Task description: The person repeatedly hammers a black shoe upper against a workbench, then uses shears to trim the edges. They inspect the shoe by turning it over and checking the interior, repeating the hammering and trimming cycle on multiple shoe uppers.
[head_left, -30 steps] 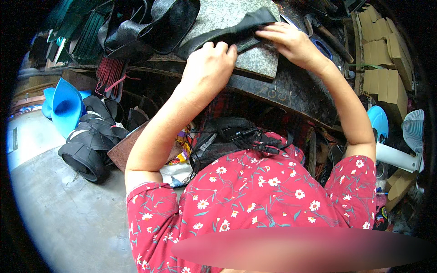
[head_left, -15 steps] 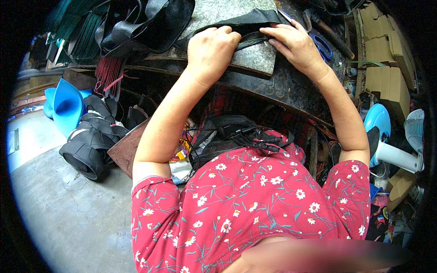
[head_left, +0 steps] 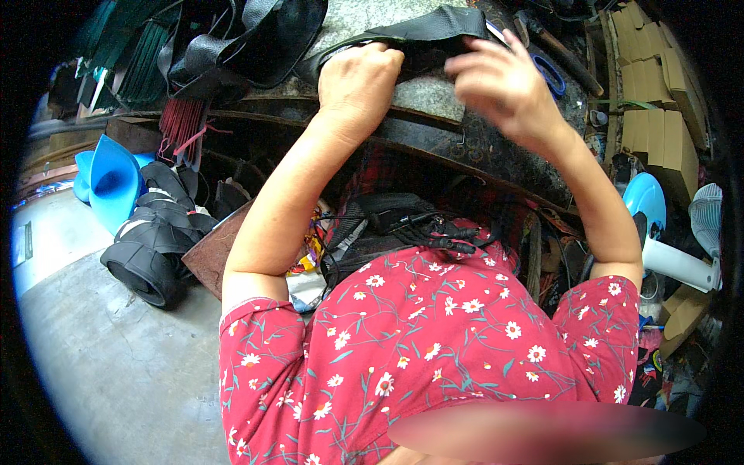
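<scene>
Lifted off the rubber since a moment ago, the right hand [head_left: 504, 81] hovers blurred, fingers loosely spread. Beyond the tangled black cables [head_left: 403, 225], the left hand [head_left: 358, 77] fists the black rubber strip [head_left: 418, 31] on the stone tabletop [head_left: 422, 97]; blue-handled scissors [head_left: 552, 74] lie beside.

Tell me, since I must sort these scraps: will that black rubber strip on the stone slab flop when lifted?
Probably floppy: the black rubber strip curves and folds where the left hand grips it. Likely grippy rather than slippery, given its matte look. It lies flat on the stone slab, so rolling seems unlikely.
</scene>
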Available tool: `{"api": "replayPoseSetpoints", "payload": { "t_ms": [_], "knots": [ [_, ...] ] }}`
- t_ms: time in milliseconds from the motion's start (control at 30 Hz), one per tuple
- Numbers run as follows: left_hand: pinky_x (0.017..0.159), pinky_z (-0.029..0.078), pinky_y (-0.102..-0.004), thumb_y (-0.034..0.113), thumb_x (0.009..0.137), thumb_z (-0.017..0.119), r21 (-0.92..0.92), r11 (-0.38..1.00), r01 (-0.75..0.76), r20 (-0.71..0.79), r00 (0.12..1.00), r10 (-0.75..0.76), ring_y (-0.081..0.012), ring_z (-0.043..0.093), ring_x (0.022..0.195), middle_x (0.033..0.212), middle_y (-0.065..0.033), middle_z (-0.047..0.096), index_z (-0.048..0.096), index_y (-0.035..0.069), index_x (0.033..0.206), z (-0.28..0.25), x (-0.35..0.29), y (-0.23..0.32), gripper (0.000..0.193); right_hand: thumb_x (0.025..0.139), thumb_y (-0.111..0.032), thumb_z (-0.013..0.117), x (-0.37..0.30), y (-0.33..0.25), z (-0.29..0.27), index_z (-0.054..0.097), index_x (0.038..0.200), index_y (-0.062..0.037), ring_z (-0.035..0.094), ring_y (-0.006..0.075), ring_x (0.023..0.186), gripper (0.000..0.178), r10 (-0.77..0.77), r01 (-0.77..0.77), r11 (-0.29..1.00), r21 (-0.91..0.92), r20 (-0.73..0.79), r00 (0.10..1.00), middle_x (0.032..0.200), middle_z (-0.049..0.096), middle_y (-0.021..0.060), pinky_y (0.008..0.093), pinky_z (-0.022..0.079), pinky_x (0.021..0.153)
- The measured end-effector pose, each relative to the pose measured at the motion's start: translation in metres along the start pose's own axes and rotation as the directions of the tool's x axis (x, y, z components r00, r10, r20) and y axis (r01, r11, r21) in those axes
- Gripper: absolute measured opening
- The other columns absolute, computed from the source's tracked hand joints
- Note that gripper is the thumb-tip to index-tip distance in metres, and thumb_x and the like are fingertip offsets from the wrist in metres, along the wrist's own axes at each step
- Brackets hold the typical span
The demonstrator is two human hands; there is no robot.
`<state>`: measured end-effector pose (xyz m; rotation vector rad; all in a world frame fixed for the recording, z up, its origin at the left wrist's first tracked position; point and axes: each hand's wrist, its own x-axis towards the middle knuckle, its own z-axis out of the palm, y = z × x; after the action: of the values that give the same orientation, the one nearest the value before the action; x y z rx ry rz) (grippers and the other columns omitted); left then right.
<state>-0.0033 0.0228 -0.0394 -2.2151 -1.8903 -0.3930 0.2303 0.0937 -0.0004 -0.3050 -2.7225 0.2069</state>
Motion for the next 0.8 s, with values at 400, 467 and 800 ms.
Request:
{"api": "replayPoseSetpoints", "payload": {
  "t_ms": [400,467,800],
  "knots": [
    [0.080,0.050,-0.0440,0.020,0.079,0.074,-0.320,0.947,-0.028,0.004,1.000,0.030,-0.0370,0.062,0.092,0.097,-0.0150,0.062,0.060,0.006,0.097,-0.001,0.000,0.001,0.027,0.087,-0.011,0.062,-0.028,0.030,-0.019,0.063,0.100,-0.0063,0.065,0.0302,0.090,0.014,0.298,-0.289,0.937,0.194,-0.020,0.954,0.095,0.066,0.0115,0.0383,0.052,0.081],
    [0.078,0.050,-0.0447,0.018,0.081,0.073,-0.400,0.916,-0.023,0.081,0.995,0.060,-0.0375,0.062,0.091,0.095,-0.0160,0.062,0.059,0.005,0.097,0.001,0.001,0.001,0.025,0.088,-0.013,0.061,-0.036,0.045,-0.018,0.063,0.103,-0.0079,0.065,0.0302,0.091,0.016,0.407,-0.405,0.913,0.047,-0.036,0.913,0.097,0.065,0.0108,0.0387,0.051,0.083],
    [0.081,0.054,-0.0435,0.010,0.082,0.063,-0.370,0.928,-0.040,0.068,0.995,0.070,-0.0358,0.065,0.094,0.107,-0.0128,0.065,0.063,0.010,0.112,0.006,0.007,0.010,0.031,0.091,-0.043,0.063,-0.098,0.137,-0.003,0.054,0.135,-0.0134,0.055,0.0336,0.115,0.054,0.682,-0.682,0.588,-0.435,-0.187,0.707,0.123,0.059,0.0131,0.0456,0.047,0.096]
  ]
}}
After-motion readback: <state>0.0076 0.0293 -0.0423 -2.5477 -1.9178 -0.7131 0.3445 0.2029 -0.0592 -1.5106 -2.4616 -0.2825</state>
